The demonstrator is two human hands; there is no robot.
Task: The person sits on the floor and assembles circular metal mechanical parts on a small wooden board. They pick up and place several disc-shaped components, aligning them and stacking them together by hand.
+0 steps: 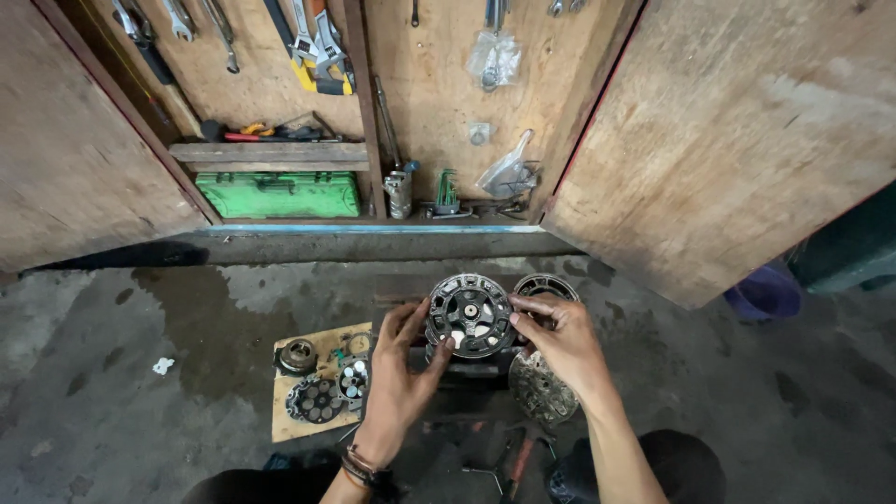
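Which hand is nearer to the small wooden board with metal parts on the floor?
Left. The left hand holds the round metal part just beside the wooden board's right edge. The right hand grips the part's other side, farther from the board.

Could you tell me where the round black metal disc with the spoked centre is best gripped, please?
Probably by its outer rim, from opposite sides. The disc is held facing up, and the left hand and right hand already pinch its left and right edges, which keeps the fingers away from the cut-outs around the hub.
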